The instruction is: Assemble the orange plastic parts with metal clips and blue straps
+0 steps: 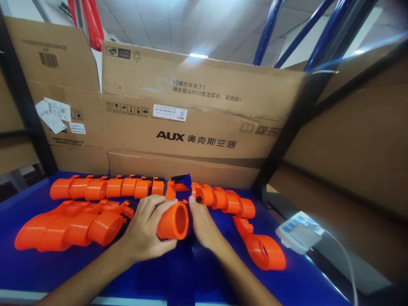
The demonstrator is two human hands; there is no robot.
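Over the blue surface (143, 280), the left hand (148, 227) grips a probably light, stiff orange plastic cylinder (167, 223), best held mid-body; right hand's (204, 223) grip unclear.

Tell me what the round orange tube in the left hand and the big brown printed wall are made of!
The round orange tube in the left hand is probably plastic: smooth, even colour, soft shine. The big brown printed wall looks like dull cardboard, with fold creases running across it.
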